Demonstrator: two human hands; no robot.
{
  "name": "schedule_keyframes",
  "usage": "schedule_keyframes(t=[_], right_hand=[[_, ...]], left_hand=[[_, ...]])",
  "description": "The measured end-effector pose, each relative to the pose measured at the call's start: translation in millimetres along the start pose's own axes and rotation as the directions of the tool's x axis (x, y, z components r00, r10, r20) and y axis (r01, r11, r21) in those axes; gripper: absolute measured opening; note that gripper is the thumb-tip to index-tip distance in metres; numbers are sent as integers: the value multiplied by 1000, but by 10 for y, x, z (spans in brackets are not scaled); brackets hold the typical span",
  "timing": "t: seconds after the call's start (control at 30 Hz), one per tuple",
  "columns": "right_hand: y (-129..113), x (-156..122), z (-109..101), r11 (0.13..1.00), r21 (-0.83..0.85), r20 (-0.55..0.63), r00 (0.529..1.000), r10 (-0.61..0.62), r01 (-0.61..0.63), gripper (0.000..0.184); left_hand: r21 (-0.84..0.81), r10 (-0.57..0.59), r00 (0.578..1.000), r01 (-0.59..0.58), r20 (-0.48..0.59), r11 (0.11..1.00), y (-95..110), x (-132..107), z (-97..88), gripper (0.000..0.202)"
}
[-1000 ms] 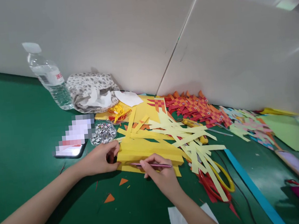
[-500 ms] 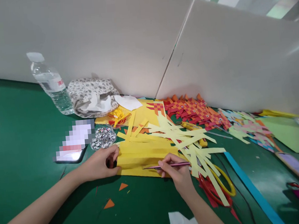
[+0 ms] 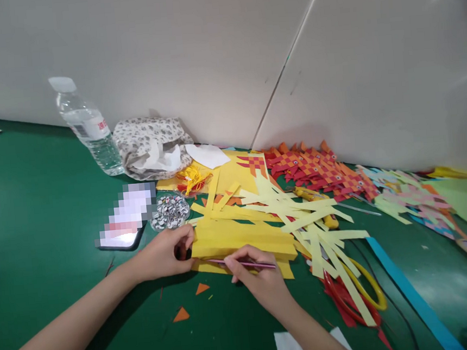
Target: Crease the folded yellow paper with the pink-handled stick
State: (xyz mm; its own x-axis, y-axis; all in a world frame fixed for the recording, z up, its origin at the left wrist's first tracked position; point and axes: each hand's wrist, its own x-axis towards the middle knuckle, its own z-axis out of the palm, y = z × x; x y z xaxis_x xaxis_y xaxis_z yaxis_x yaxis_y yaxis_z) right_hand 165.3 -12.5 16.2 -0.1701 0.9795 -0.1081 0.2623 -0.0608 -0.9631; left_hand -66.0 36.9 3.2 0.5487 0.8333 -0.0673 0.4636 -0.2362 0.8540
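Observation:
A yellow paper sheet [image 3: 239, 235] with lengthwise creases or slits lies on the green table in front of me. My left hand [image 3: 170, 252] pinches its left edge between thumb and fingers. In my right hand [image 3: 255, 271] is a slim pink pen-like tool [image 3: 261, 265], held like a pen. Its thin point rests at the paper's lower part, close to the left edge; the exact kind of tool is unclear. Pale yellow paper strips [image 3: 315, 225] lie in a loose heap right of the sheet, with red-and-yellow scissors handles [image 3: 376, 288] partly beneath them.
A phone [image 3: 126, 217], a dish of googly eyes [image 3: 170, 210] and a water bottle [image 3: 90, 130] stand left. Behind are a patterned pouch [image 3: 151, 130] and woven orange-red paper fish [image 3: 306, 168]. A blue strip [image 3: 411, 290] lies right. A grey partition [image 3: 165, 50] rises behind.
My right hand has slid leftward along the paper, bringing the tool's point near the left edge. The sheet's right end now shows separated bands. My left hand keeps its pinch; the view has shifted slightly.

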Motion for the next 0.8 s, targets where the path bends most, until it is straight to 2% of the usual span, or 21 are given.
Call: schedule_keyframes(t=[0.13,0.27,0.43,0.6,0.8], right_hand=[[9,0,-8,1000,-14,-8,1000,3,-4,22],[53,-14,-51,1000,12,-73,997,-28,29,25],[84,-48,-210,996,39,-159,985,-70,77,26],[109,-50,-361,993,83,-229,971,-62,83,27],[110,-41,-385,992,95,-246,967,-61,87,28]], left_hand=[[15,2,1000,-2,-5,1000,-2,13,-1,28],[21,1,1000,-1,-4,1000,13,20,-4,28],[34,0,1000,1,-12,999,24,15,-9,28],[34,18,1000,-18,-7,999,-16,7,1,30],[9,32,999,-32,-14,999,-27,-10,-9,29]])
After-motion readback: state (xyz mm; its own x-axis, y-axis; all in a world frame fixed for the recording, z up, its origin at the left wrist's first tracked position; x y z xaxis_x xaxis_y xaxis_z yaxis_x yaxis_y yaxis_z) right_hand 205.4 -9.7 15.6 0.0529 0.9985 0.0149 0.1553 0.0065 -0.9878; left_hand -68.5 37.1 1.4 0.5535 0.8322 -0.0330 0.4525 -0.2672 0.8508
